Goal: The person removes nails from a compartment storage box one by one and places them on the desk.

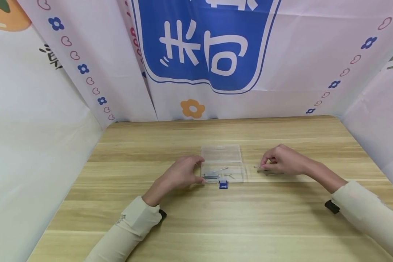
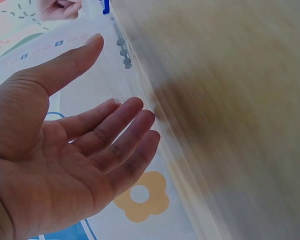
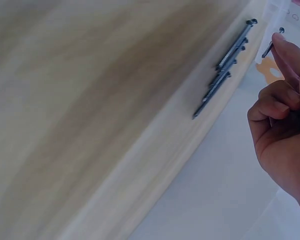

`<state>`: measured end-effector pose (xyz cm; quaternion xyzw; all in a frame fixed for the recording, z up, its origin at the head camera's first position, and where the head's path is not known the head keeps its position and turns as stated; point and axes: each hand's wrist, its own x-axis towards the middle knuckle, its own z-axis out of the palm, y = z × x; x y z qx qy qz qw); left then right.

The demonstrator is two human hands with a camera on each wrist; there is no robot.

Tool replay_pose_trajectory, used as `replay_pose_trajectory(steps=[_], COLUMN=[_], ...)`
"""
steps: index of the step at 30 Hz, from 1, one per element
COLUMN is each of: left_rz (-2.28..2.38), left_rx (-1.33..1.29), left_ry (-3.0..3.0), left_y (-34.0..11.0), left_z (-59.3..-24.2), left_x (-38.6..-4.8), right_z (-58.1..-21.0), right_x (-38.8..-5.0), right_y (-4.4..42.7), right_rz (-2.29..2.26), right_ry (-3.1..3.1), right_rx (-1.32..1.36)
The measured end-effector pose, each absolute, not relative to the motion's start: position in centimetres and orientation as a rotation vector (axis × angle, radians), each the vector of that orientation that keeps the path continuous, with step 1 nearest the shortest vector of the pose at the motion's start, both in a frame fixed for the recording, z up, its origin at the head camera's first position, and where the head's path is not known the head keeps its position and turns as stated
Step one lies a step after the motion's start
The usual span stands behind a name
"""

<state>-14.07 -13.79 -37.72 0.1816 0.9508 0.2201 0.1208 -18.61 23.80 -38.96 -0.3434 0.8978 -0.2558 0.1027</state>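
A clear plastic box (image 1: 221, 153) lies on the table with its lid folded back and a blue latch (image 1: 223, 185) at its near side. Several nails (image 1: 211, 176) lie inside, some side by side, others loose. My left hand (image 1: 181, 173) is at the box's left edge, thumb and fingers spread apart and relaxed; the left wrist view shows its palm bare. To the right of the box, my right hand (image 1: 286, 162) pinches one nail (image 3: 268, 49) between thumb and forefinger. Beneath it, several more nails (image 3: 235, 46) lie in a row on the wood.
The wooden table (image 1: 216, 222) ends at a printed cloth (image 1: 265, 105) hung along its back. White cloth also hangs at the left and right sides. A black strap piece (image 1: 332, 206) sits under the right sleeve.
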Motion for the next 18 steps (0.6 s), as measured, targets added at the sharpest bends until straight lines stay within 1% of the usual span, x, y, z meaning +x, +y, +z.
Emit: replay_pose_trajectory(steps=[18], left_rz=[0.643], left_rx=[0.541], left_ry=[2.778], left_y=[-13.9], left_z=[-37.8], left_x=[-14.1], right_z=[-40.3], right_x=[-17.5], right_y=[27.0], right_rz=[-0.775], right_ry=[2.653], right_rx=[-1.011])
